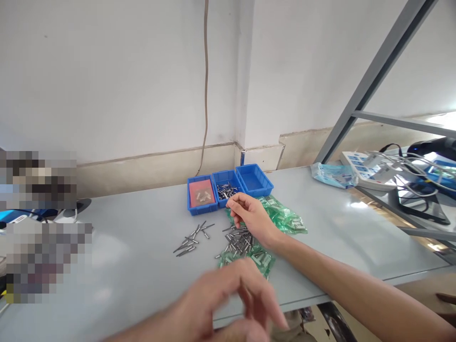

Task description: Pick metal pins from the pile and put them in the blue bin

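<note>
My right hand (249,214) is over the front of the middle blue bin (221,203), thumb and forefinger pinched together; whatever is between the fingertips is too small to make out. Dark metal pins (226,190) fill part of that bin. Below the hand lies a pile of metal pins (239,241) beside a green plastic bag (285,216) and a second green bag (262,260). My left hand (242,297), blurred, hovers at the table's front edge, fingers curved and apart, with nothing seen in it. Several loose pins (192,240) lie to the left of the pile.
A left blue bin (203,209) holds a reddish sheet and a clear bag of small parts. The right blue bin (253,180) stands against the middle one. Far right are a blue-and-white packet (333,176), a power strip (370,171), cables and a grey metal frame (370,71).
</note>
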`<state>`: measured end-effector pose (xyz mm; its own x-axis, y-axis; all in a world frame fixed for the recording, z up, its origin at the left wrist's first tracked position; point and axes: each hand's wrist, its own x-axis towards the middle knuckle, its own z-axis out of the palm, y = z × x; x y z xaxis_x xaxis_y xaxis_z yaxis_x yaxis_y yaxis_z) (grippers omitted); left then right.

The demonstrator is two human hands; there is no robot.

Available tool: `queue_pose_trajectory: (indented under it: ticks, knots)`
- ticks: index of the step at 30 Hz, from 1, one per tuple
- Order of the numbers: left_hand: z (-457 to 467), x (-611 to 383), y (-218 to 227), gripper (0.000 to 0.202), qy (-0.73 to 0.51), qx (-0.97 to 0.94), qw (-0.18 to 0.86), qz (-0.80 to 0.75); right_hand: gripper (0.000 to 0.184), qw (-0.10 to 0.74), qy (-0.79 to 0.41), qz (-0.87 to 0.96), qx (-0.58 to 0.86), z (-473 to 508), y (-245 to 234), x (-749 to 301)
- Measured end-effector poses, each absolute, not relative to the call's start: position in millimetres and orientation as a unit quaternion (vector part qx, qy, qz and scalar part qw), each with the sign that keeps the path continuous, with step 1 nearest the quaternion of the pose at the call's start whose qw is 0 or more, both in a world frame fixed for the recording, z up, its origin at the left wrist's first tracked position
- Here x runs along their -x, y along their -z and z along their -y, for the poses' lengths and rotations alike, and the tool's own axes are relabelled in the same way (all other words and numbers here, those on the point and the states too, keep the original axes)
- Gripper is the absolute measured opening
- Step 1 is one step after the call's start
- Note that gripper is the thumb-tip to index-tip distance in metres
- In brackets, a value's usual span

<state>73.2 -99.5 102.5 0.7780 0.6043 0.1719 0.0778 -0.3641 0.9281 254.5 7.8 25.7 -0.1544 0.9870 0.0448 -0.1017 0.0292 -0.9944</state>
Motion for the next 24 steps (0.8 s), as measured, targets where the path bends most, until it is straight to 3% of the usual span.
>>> queue_pose_trajectory:
  ticks: [2, 4, 7, 10, 12, 24]
  knots:
    - [70, -57, -88, 0.027, -0.215, -0.901, 0.284, -0.247, 0.032, 0.498, -0.548, 0.525, 0.419, -8, -26, -254]
    - [41, -39, -69, 0.023, -0.177, -0.955, 0.036, -0.236, 0.031, 0.502, -0.547, 0.525, 0.416, -8, -27, -254]
    - [11, -17, -43, 0.044, -0.104, -0.962, -0.118, -0.225, 0.03, 0.506, -0.541, 0.527, 0.417, -8, -27, -254]
    - [1, -5, -28, 0.065, -0.07, -0.954, -0.143, -0.255, 0.031, 0.499, -0.536, 0.538, 0.418, -8, -27, -254]
    - [2, -3, -22, 0.068, -0.061, -0.949, -0.131, -0.28, 0.032, 0.496, -0.536, 0.541, 0.417, -8, -26, -254]
    - [-2, 0, -11, 0.05, -0.103, -0.935, -0.006, -0.338, 0.037, 0.493, -0.531, 0.554, 0.409, -5, -25, -252]
